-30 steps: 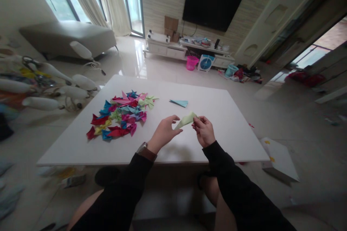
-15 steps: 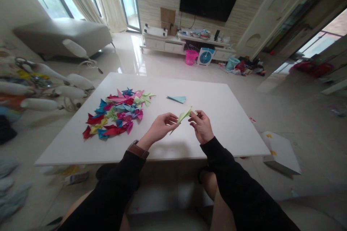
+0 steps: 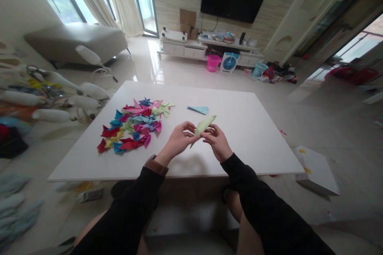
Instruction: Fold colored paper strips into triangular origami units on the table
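A pale green origami crane (image 3: 205,124) is held above the white table (image 3: 239,135), its pointed ends sticking out to the upper right and lower left. My left hand (image 3: 180,137) pinches its left side between thumb and fingers. My right hand (image 3: 217,142) grips its lower right edge, the fingertips close to those of the left. Behind the hands a light blue folded paper piece (image 3: 198,109) lies flat on the table. Left of my hands spreads a heap of colourful origami cranes (image 3: 134,125) in red, pink, blue, yellow, green and purple.
A white box (image 3: 317,171) stands on the floor right of the table. White lamp arms (image 3: 60,107) reach towards the table's left edge. Across the room are a pink basket (image 3: 213,63), a fan (image 3: 229,62) and a low TV cabinet (image 3: 182,50).
My right hand has moved left and down along the green crane, closer to my left hand. The crane now shows a broader side. The view has shifted slightly.
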A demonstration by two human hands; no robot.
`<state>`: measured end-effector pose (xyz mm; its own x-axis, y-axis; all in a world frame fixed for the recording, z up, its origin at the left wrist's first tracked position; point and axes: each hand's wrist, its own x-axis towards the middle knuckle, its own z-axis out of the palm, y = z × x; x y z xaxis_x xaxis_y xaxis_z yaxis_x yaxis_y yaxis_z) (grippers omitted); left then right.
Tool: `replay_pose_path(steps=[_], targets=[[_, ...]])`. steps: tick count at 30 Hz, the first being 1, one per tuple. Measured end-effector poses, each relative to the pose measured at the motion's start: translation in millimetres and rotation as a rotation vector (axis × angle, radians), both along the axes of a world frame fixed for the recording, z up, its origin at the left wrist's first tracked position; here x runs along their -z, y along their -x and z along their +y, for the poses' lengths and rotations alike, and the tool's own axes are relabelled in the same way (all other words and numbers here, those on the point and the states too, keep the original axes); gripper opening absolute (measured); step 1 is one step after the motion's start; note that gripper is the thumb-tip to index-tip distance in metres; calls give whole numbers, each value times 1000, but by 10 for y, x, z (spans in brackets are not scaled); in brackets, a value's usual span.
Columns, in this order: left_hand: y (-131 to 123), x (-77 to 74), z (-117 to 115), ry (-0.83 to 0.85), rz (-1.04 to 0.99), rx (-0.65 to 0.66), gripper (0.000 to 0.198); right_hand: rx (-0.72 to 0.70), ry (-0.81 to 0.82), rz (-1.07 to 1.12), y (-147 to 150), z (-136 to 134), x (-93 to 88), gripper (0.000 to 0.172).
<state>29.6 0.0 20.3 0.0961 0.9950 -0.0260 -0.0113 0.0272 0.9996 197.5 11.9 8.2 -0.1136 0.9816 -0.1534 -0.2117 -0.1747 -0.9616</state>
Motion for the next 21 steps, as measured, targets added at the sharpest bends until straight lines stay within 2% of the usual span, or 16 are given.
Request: replay_pose_path(steps=[4,11,21], targets=[[3,27,-3,30,-84,-22,54,33,-14,-10,7,2,3,50],[-8,14,-17,72,-133,9,39,72,-48,13,-25,11,26,50],[-23,4,-7,116,-229,21,35,181,-76,5,-42,30,3,45]])
